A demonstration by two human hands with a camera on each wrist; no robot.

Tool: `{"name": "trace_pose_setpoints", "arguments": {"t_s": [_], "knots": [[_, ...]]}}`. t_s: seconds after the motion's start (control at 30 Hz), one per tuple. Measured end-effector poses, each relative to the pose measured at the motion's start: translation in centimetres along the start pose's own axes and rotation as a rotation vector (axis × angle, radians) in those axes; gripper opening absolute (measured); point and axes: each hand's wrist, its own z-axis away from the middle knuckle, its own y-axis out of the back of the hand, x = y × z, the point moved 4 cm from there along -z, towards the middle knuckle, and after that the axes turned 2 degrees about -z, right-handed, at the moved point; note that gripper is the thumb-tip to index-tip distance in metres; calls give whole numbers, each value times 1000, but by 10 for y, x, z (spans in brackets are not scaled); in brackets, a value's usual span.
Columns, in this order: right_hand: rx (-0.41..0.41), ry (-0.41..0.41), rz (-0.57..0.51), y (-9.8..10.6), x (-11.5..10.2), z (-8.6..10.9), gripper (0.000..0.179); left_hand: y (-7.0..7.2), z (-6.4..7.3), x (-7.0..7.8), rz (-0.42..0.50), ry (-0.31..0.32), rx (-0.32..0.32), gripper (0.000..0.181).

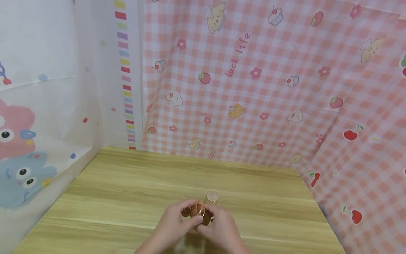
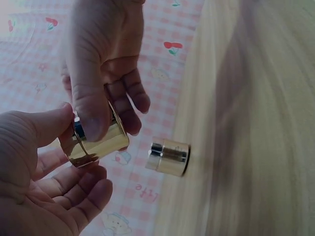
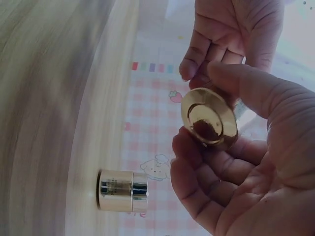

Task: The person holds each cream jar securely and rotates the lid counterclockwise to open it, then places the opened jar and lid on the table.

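Both hands meet around a shiny gold cylinder (image 2: 108,140) above the tabletop. My left hand (image 1: 176,220) grips one end between thumb and fingers. On the other end, the thumb of my right hand (image 1: 223,224) presses against the side, its index finger opposite. In the right wrist view, the near end of the gold cylinder (image 3: 224,113) shows a wide rim around a round recess. A ring seam runs around its side in the left wrist view. A second gold cylinder (image 1: 212,197), with a shinier band near its top and small print, stands on the table just beyond the hands.
The wood-grain table (image 1: 152,176) reaches back to a pink checked cloth (image 1: 269,95) with cartoon prints. At the left hangs a white cloth (image 1: 47,70) with cartoon figures. More checked cloth with cherries rises along the right edge.
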Motion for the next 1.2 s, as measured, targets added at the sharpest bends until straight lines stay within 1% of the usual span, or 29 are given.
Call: {"name": "trace_pose_setpoints", "arguments": {"t_s": [0.1, 0.3, 0.37, 0.43, 0.53, 0.7, 0.77, 0.9, 1.0, 1.07, 1.2], "knots": [[-43, -20, -106, 1, 3, 1, 32, 3, -1, 0, 27, 33, -9, 47], [-146, -61, -311, 3, 9, 2, 41, 7, -3, 0, 99, 61, -18, 45], [-167, -74, -360, 5, 10, 2, 44, 8, -3, 0, 108, 72, -33, 45], [-175, -83, -380, 6, 11, 2, 45, 9, -2, -1, 98, 77, -51, 45], [-172, -57, -344, 7, 10, 3, 40, 9, -3, -1, 61, 60, -67, 45], [-175, 30, -234, 8, 7, 3, 20, 9, -3, 2, -20, -7, -78, 46], [-173, 42, -199, 9, 7, 3, 17, 9, -4, 3, -51, -25, -81, 47], [-146, 34, -155, 10, 7, 4, 21, 11, -4, 4, -106, -57, -100, 50], [-107, 21, -144, 11, 8, 4, 28, 12, -3, 5, -150, -106, -120, 52], [-79, 10, -132, 11, 9, 4, 34, 13, -3, 6, -167, -139, -128, 53], [-37, 4, -91, 11, 11, 5, 38, 13, -3, 4, -169, -190, -133, 52]]}}
